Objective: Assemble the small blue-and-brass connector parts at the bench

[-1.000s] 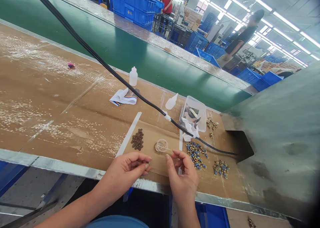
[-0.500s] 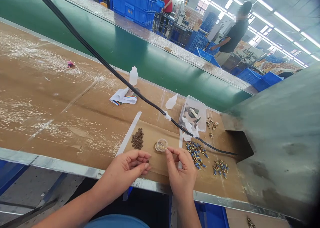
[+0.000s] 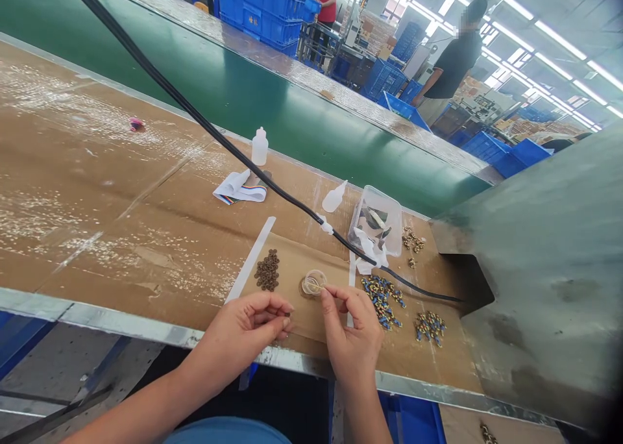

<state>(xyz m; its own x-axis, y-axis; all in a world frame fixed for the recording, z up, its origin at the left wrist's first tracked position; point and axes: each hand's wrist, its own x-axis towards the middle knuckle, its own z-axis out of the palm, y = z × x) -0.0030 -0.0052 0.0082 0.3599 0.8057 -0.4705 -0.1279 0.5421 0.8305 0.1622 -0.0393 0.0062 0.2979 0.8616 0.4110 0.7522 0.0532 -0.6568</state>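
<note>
My left hand (image 3: 256, 324) is closed in a pinch on a small dark disc (image 3: 287, 315) near the table's front edge. A thin light stick (image 3: 316, 287) is pinched in my right hand (image 3: 354, 330), its tip over a small round clear cup (image 3: 314, 282). Brown discs (image 3: 267, 271) lie in a pile to the left, beyond my left hand. Just right of my right hand is a heap of small blue and gold parts (image 3: 382, 300). A smaller pile of similar parts (image 3: 430, 327) lies farther right.
A black cable (image 3: 209, 127) crosses above the table (image 3: 160, 217). Behind the cup stand a clear tub (image 3: 396, 226), a lying white bottle (image 3: 334, 197) and an upright one (image 3: 259, 147). A metal panel (image 3: 545, 269) bounds the right. Two people are beyond the green belt (image 3: 311, 119).
Both hands stay almost still, holding the same items. In the background, the person in the dark shirt has drawn an arm closer to the body.
</note>
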